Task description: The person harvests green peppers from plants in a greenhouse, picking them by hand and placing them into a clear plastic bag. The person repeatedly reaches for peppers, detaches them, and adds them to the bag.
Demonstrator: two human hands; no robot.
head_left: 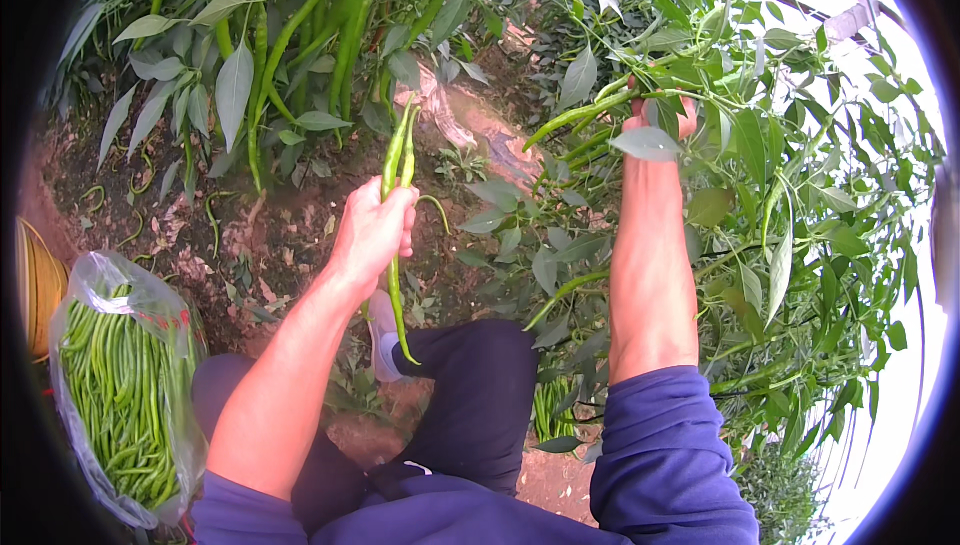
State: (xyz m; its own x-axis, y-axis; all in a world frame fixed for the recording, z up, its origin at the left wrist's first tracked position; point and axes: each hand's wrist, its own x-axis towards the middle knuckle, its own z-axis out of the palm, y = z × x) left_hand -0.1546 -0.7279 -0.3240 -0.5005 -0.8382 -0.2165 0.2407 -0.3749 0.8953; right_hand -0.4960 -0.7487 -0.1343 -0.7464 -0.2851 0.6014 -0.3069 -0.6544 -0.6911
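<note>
Several long green chili peppers [396, 155] are clasped in my left hand [380, 226], their tips sticking out above and below the fist. My right hand [660, 115] reaches in among the leaves of a pepper plant [750, 140] at the right; leaves hide part of its fingers. Beside those fingers a long green pepper [577, 117] points to the left. Whether the right hand grips a pepper or a stem, I cannot tell. More peppers hang on the plant [259, 94] at the upper left.
A clear plastic bag [180, 387] full of green peppers stands at the lower left, near a yellow object [41, 282]. Fallen peppers [214, 222] and dry leaves lie on the soil. More green peppers [553, 406] show beside my knee, under the right-hand plants.
</note>
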